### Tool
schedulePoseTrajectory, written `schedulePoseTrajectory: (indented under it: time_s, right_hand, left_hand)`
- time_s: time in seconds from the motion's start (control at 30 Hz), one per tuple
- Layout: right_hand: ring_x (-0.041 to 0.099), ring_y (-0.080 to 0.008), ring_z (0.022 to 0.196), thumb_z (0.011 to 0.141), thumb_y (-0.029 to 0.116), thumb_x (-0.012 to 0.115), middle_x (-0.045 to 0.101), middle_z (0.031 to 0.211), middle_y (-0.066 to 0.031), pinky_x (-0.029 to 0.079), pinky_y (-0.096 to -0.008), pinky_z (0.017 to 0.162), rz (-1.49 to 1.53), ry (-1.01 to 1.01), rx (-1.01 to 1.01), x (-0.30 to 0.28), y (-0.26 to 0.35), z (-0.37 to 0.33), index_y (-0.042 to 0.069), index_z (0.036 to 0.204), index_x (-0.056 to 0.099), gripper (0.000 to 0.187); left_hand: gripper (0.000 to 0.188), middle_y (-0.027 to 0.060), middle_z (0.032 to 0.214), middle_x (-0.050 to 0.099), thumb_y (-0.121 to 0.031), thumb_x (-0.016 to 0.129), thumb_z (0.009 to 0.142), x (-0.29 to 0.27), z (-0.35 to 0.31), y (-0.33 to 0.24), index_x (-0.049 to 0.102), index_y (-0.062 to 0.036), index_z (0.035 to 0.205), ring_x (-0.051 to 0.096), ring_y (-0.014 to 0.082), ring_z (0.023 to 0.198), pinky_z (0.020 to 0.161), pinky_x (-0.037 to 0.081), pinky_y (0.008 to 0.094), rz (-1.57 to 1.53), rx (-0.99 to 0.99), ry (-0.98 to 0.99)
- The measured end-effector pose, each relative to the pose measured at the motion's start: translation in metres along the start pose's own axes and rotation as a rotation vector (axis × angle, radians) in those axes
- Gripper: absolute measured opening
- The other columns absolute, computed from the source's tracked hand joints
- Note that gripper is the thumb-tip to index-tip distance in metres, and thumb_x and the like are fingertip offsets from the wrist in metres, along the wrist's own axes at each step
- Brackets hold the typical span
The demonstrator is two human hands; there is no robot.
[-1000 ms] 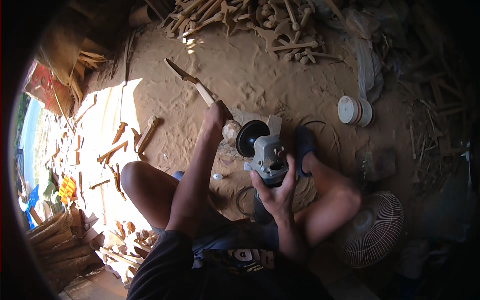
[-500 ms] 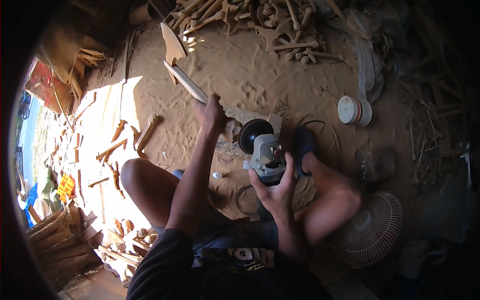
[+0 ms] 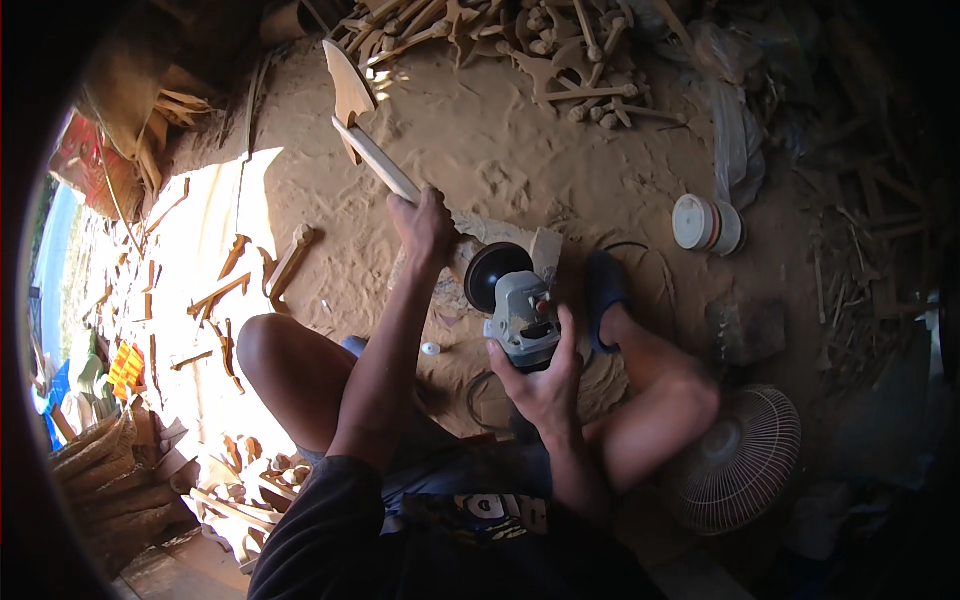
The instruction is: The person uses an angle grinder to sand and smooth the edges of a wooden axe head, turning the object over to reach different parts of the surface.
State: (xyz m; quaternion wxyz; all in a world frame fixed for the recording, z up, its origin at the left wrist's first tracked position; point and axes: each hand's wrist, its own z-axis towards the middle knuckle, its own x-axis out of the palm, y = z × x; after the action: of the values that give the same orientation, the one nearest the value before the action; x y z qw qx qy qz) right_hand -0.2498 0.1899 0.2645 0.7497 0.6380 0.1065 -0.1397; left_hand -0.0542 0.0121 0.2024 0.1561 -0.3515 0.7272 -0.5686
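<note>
Going from left to right, the floor (image 3: 620,170) at nine o'clock carries scattered wooden offcuts (image 3: 225,290) in a patch of sunlight, and these lie as they did one second ago. The main change is in the long carved wooden piece (image 3: 365,140): it has swung upward, so that its broad, blade-like end now points to about eleven o'clock and stands near the pile of carved sticks (image 3: 520,40) at twelve o'clock, while before it lay lower and flatter on the sand. The left hand (image 3: 425,225) is closed around the narrow shaft of this piece, fingers wrapped tight, and it has shifted only a little. This means, I judge, that the person turns the piece to bring another face of it to the tool. Just right of this hand, at the centre, the angle grinder (image 3: 515,305) sits with its dark disc (image 3: 495,275) touching or very near the lower end of the wood; the contact itself is perhaps hidden by the hand, so I cannot be sure. The right hand (image 3: 545,385) grips the grey body of the grinder from below, fingers curled around it, almost where it was before. Further right, at three o'clock, the white round container (image 3: 705,222) and, at four o'clock, the fan (image 3: 740,455) have not moved.
</note>
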Motion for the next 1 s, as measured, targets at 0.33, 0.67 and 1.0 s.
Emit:
schedulePoseTrajectory:
  time_s: [0.33,0.67,1.0]
  right_hand:
    - [0.073,-0.0314,0.091,0.081,0.024,0.088,0.070,0.105,-0.0236,0.058,-0.0424,0.080,-0.025,-0.139,0.004,-0.008,-0.012,0.005,-0.007,0.142,0.040,0.083]
    - [0.069,-0.0271,0.096,0.083,0.024,0.087,0.068,0.109,-0.0221,0.056,-0.0405,0.086,0.089,-0.035,0.059,-0.009,-0.001,0.007,-0.005,0.141,0.042,0.080]
    - [0.070,-0.0278,0.096,0.082,0.026,0.088,0.068,0.110,-0.0219,0.056,-0.0413,0.087,0.093,-0.038,0.104,-0.007,-0.001,0.005,-0.005,0.141,0.043,0.080]
  left_hand:
    - [0.025,0.0010,0.063,0.044,-0.009,0.060,0.096,-0.006,0.005,-0.012,0.036,-0.0081,0.102,0.046,0.0128,0.044,0.035,0.038,0.0309,-0.018,-0.044,0.081]
    - [0.017,0.0021,0.064,0.048,-0.008,0.060,0.094,0.003,-0.002,-0.018,0.044,-0.0055,0.102,0.047,0.0128,0.044,0.037,0.039,0.0317,0.033,0.065,0.116]
    - [0.015,-0.0017,0.058,0.042,-0.007,0.058,0.096,0.004,-0.001,-0.011,0.043,-0.0086,0.098,0.043,0.0113,0.040,0.035,0.035,0.0296,0.041,0.142,0.121]
